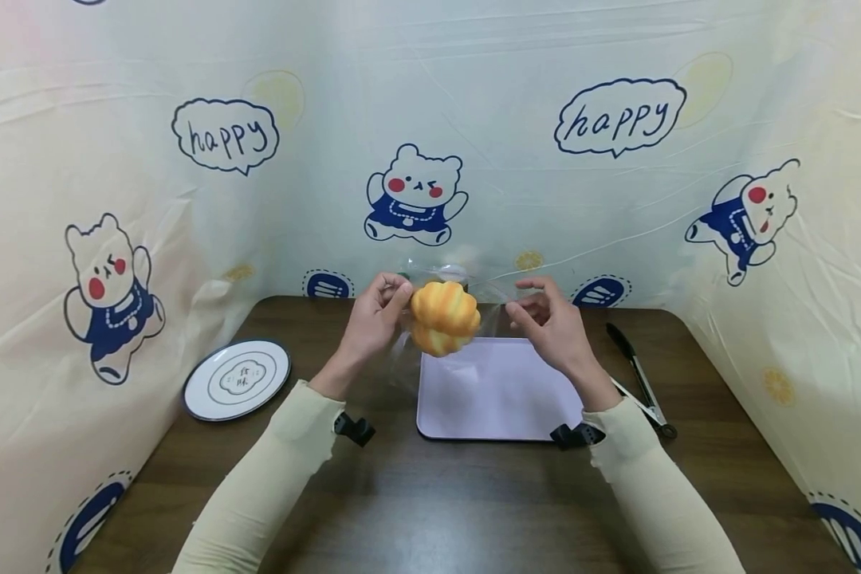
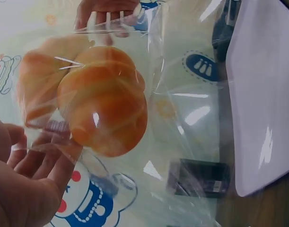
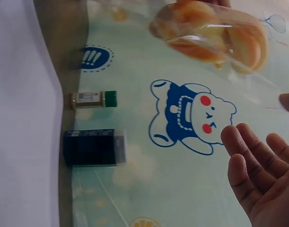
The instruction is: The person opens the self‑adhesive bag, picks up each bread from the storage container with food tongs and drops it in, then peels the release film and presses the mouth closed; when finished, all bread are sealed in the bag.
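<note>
In the head view, my left hand (image 1: 376, 319) pinches the edge of a clear plastic bag (image 2: 182, 111) and holds it up above the table's far side. Inside the bag are golden-brown bread rolls (image 1: 445, 315), lobed and pressed together. Beyond the bag's other side is my right hand (image 1: 554, 328), its fingers spread apart and loosely bent with nothing gripped between them. The right wrist view shows the right thumb (image 3: 288, 102) close by the bag's edge, while the fingers (image 3: 250, 156) stay away from the film.
Below the bag lies a pale lilac tray (image 1: 498, 399). A white plate (image 1: 204, 395) with a dark rim sits at left, and black-tipped tongs (image 1: 642, 375) lie at right. At the back stand a green-capped bottle (image 3: 90, 100) and a dark container (image 3: 90, 148), before a patterned cloth (image 1: 502, 119).
</note>
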The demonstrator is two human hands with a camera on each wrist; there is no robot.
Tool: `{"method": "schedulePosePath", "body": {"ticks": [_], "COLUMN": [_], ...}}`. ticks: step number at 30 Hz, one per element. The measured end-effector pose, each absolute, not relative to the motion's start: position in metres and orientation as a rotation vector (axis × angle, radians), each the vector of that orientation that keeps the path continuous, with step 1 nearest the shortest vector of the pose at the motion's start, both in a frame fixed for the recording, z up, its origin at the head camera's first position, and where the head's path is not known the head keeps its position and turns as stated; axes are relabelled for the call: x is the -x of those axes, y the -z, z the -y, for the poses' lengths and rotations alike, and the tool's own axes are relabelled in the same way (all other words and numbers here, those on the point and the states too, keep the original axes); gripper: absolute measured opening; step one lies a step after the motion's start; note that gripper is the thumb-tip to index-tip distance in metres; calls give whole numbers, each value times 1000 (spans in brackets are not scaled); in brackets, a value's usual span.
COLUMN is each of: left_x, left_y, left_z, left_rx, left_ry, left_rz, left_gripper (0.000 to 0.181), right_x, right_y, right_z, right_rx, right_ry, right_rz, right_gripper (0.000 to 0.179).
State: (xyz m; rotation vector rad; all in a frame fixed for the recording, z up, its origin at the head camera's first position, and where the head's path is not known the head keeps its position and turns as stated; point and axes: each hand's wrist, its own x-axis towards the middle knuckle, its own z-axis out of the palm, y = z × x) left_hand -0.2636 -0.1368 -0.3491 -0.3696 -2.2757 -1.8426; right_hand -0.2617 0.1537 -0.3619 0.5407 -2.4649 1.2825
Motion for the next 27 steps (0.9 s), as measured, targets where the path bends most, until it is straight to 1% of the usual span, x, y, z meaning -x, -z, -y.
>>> {"method": "schedulePosePath", "body": {"ticks": [3, 7, 11, 15, 19, 22, 25, 27], "left_x": [264, 265, 266, 266, 265, 265, 264, 264], "left_y": [345, 343, 341, 341, 339, 338, 337, 337], "left_z": [136, 133, 131, 130, 131, 131, 130, 128], "left_rx": [302, 257, 233, 211, 177, 163, 176, 178], "left_ry": [1834, 1842, 1901, 1938, 1955, 1989, 2030, 2053], "left_rz": [2233, 2171, 2104, 2034, 1975, 1924, 1880, 1869], "left_gripper": [33, 29, 27, 29, 28, 23, 19, 18], "right_x": [259, 254, 249, 247, 248, 250, 253, 255], "right_y": [373, 391, 408, 420, 424, 425, 422, 418], "right_z": [-152, -142, -129, -120, -119, -122, -126, -129], "right_rx": [-602, -808, -1002, -1108, -1149, -1149, -1133, -1078], "right_ry": [-1286, -1183, -1034, -934, -879, -864, -863, -876], "right_rz": [2534, 2698, 2817, 2818, 2813, 2829, 2846, 2856], "right_gripper": [42, 35, 23, 11, 7, 7, 7, 11]}}
